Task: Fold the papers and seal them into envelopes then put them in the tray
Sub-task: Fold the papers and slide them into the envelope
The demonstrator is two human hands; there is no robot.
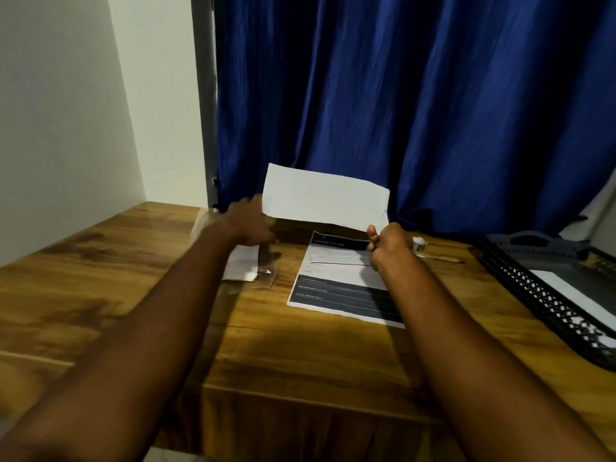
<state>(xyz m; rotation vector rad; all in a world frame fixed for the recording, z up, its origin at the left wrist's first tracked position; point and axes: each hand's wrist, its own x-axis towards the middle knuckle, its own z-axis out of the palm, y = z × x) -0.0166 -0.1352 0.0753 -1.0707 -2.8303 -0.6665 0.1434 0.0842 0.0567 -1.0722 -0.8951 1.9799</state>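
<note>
Before a blue curtain [416, 105], both hands lift a white folded paper [325, 198] above the wooden table [300, 355], right hand [388, 243] pinching its lower corner, left hand [248, 225] at its edge (grip unclear), likely bound for the envelopes [241, 263] next.

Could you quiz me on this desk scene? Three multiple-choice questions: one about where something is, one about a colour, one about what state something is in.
1. Where is the tray?
A. on the person's right
B. on the person's left
C. on the floor

2. What colour is the curtain?
A. red
B. blue
C. green

3. The white paper is:
A. flat on the desk
B. held in the air
C. in the tray

Answers:
1 A, the tray sits at the desk's right edge.
2 B, the curtain is deep blue.
3 B, the white paper is pinched by the right hand, with the left hand at its other edge.
</note>
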